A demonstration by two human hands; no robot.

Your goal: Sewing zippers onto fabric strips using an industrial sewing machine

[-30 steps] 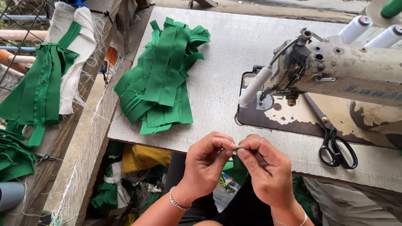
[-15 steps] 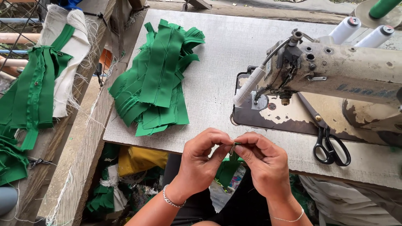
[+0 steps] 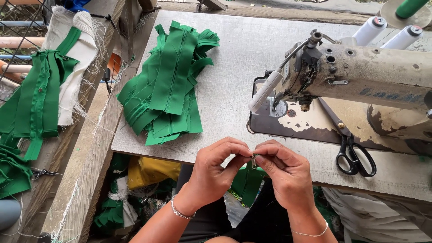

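My left hand (image 3: 217,170) and my right hand (image 3: 281,170) meet fingertip to fingertip at the table's front edge. Together they pinch a small metal zipper slider (image 3: 254,161), and a green zipper strip (image 3: 246,182) hangs below them toward my lap. A pile of green zipper strips (image 3: 167,85) lies on the grey table (image 3: 234,58) to the left of my hands. The sewing machine (image 3: 360,76) stands to the right, its needle area above and behind my right hand.
Black-handled scissors (image 3: 353,155) lie on the machine bed at the right. Two white thread spools (image 3: 387,31) stand behind the machine. More green strips and white cloth (image 3: 45,90) hang over a wooden rail at the left. Fabric scraps (image 3: 135,189) sit under the table.
Both hands stay together at the table's edge, working the small metal piece with slight finger shifts. The view has tilted a little; nothing else moved.
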